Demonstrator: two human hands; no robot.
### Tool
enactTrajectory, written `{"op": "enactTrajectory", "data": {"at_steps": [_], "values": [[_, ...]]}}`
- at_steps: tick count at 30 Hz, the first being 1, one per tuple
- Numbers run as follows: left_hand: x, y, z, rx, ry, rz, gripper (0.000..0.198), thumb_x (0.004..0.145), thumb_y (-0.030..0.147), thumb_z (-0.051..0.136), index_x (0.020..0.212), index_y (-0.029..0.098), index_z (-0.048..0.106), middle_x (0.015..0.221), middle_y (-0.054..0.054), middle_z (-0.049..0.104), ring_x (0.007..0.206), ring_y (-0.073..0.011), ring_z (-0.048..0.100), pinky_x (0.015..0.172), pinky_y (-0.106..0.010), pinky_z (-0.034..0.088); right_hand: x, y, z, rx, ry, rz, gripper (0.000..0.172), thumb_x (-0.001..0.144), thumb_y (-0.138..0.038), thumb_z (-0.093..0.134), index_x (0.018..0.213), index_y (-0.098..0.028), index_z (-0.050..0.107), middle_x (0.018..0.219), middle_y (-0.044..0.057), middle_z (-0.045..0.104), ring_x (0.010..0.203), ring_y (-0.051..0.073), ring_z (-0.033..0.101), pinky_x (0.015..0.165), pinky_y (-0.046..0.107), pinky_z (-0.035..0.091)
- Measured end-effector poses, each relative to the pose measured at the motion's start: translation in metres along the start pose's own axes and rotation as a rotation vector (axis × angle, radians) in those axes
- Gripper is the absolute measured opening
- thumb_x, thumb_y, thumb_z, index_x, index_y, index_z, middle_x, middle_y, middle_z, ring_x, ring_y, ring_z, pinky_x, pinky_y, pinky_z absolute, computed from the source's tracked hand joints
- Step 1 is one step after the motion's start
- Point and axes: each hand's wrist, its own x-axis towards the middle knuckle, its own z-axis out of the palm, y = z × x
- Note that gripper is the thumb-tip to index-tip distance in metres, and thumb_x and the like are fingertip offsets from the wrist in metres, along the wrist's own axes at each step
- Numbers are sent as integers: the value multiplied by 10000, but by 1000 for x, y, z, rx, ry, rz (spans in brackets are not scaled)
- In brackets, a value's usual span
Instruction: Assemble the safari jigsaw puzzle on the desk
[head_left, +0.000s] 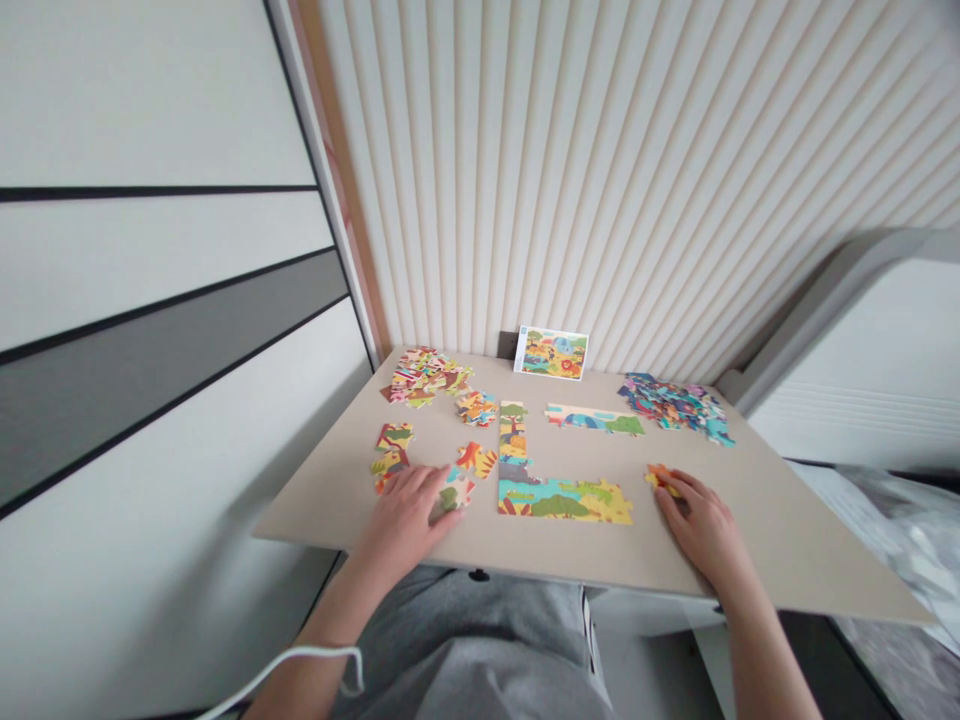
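Note:
My left hand point(405, 515) lies palm down near the front left of the table, thumb apart from the fingers. Its fingertips rest over a puzzle piece with a green bush point(448, 499). Beside it are joined red and green pieces point(393, 437) and an orange-red piece point(477, 459). At the right, my right hand point(701, 515) has thumb and fingers closed on an orange-yellow puzzle piece point(654, 474), partly hidden by the fingers. Between the hands lies an L-shaped joined puzzle section point(562, 503). Above its open side is a separate joined strip point(596, 419) with blue and green parts.
Loose pieces form a colourful pile point(424, 375) at the back left and a darker blue pile point(679, 405) at the back right. A small orange cluster point(476, 408) lies nearer. A picture card point(553, 353) leans against the ribbed wall. A white cable point(300, 653) crosses my left forearm.

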Motion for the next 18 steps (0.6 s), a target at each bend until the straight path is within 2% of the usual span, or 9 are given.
{"op": "enactTrajectory", "data": {"at_steps": [4, 9, 15, 18], "values": [[1, -4, 6, -78, 0, -7, 498, 893, 360, 678, 1366, 281, 543, 1200, -86, 651, 1112, -285, 608, 976, -454, 505, 0, -6, -4, 11, -11, 15, 443, 963, -488, 464, 1249, -233, 688, 1334, 115, 636, 1178, 297, 617, 1023, 468, 483], [-7, -17, 7, -225, -64, 60, 546, 920, 341, 639, 1439, 319, 473, 1339, -68, 594, 1231, -257, 571, 1067, -431, 479, -1, -16, -11, 16, -22, 48, 440, 978, -477, 446, 1269, -242, 679, 1345, 115, 624, 1209, 299, 595, 1040, 476, 465], [-7, -7, 15, -303, -2, 116, 586, 963, 316, 573, 1512, 327, 370, 1484, -81, 482, 1381, -253, 460, 1154, -442, 416, -1, -20, -14, 34, -9, 45, 433, 984, -455, 448, 1277, -228, 673, 1338, 125, 620, 1195, 294, 598, 1049, 472, 457], [-3, -4, 21, -295, 3, 112, 573, 973, 285, 547, 1515, 334, 367, 1496, -82, 472, 1390, -255, 453, 1158, -458, 414, -1, -18, -11, 31, -2, 42, 423, 983, -443, 449, 1272, -232, 675, 1329, 122, 624, 1188, 293, 600, 1044, 474, 462]]}}
